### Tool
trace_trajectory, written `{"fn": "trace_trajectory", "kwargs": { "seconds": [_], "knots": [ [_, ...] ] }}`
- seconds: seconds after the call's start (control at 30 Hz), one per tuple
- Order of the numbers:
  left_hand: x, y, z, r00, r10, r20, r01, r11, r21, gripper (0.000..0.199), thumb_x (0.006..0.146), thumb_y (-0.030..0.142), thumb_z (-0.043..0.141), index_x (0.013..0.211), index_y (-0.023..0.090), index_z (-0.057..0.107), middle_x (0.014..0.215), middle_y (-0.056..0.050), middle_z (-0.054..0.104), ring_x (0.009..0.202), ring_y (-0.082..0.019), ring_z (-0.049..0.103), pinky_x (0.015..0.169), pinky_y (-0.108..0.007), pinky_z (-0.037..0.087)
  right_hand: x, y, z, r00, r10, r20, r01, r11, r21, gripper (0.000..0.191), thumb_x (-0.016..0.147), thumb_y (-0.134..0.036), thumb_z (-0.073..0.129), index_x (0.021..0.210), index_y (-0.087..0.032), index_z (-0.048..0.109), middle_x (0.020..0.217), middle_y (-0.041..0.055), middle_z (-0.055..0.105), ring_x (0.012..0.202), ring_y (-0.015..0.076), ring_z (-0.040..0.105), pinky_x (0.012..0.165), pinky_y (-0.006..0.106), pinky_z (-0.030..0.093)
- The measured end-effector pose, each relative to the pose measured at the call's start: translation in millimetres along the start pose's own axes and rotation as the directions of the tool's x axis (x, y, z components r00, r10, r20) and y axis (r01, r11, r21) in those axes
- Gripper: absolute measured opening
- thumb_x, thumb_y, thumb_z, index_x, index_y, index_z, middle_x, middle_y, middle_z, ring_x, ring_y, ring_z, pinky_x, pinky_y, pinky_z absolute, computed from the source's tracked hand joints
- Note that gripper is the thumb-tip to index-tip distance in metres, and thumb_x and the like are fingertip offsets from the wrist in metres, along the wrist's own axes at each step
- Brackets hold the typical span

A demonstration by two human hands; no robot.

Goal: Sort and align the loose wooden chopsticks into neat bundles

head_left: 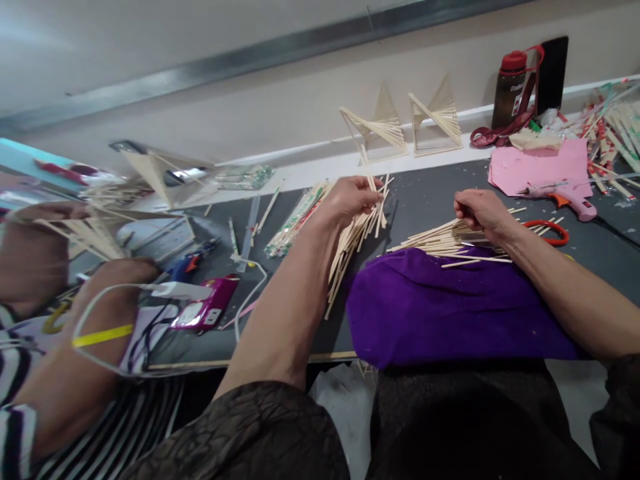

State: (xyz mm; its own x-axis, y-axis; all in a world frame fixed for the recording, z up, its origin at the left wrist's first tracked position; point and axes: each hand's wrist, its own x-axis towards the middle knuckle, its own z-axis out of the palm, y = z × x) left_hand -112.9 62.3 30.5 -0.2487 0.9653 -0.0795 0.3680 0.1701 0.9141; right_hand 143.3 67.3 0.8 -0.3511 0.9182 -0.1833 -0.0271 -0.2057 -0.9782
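Observation:
My left hand (354,200) is over a loose bundle of thin wooden sticks (345,257), its fingers closed around a few stick ends. My right hand (483,212) is curled closed above a second heap of wooden sticks (435,240); whatever it may hold is hidden. Those sticks lie along the far edge of a folded purple cloth (430,310) in front of me. Beside my right wrist are orange-handled scissors (553,232), partly covered by sticks.
A pink glue gun (570,197) rests by pink sheets (540,163) at right. Two stick frames (380,130) and a bottle (509,93) stand along the wall. At left, a co-worker's arms (100,313) hold a stick structure (103,233) near a magenta power box (210,303) and cable.

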Motion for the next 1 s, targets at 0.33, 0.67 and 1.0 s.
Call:
{"fn": "trace_trajectory", "kwargs": {
  "seconds": [0.33,0.67,1.0],
  "knots": [
    [-34.8,25.2,60.8,0.989,-0.099,0.111,0.146,0.792,-0.592,0.017,0.063,0.009,0.073,0.078,0.012,0.066,0.059,0.004,0.058,0.040,0.001,0.041,0.034,-0.009,0.026,-0.4,2.3,-0.8,0.992,0.052,0.111,-0.057,0.998,0.035,0.011,0.082,-0.013,0.052,0.073,-0.013,0.059,0.061,-0.0010,0.057,0.038,0.0018,0.039,0.032,0.015,0.018],
    [-37.8,-4.8,91.6,0.993,-0.121,-0.016,0.078,0.732,-0.677,0.029,0.053,0.022,0.084,0.067,0.014,0.060,0.048,0.009,0.050,0.036,0.001,0.039,0.032,-0.011,0.024,-8.5,-3.6,4.2,0.975,0.089,0.202,-0.068,0.992,-0.110,0.019,0.083,-0.019,0.060,0.065,-0.012,0.057,0.048,-0.0046,0.047,0.037,0.0019,0.032,0.035,0.015,0.018],
    [-46.8,-9.1,94.2,0.985,-0.160,0.063,0.166,0.787,-0.595,0.033,0.058,0.033,0.083,0.072,0.015,0.059,0.057,0.005,0.058,0.042,-0.003,0.051,0.036,-0.014,0.035,-5.7,7.7,11.1,0.982,-0.164,0.089,0.187,0.861,-0.472,0.014,0.072,-0.017,0.064,0.060,-0.014,0.058,0.050,-0.0048,0.049,0.047,0.0059,0.039,0.046,0.020,0.026]
  ]
}}
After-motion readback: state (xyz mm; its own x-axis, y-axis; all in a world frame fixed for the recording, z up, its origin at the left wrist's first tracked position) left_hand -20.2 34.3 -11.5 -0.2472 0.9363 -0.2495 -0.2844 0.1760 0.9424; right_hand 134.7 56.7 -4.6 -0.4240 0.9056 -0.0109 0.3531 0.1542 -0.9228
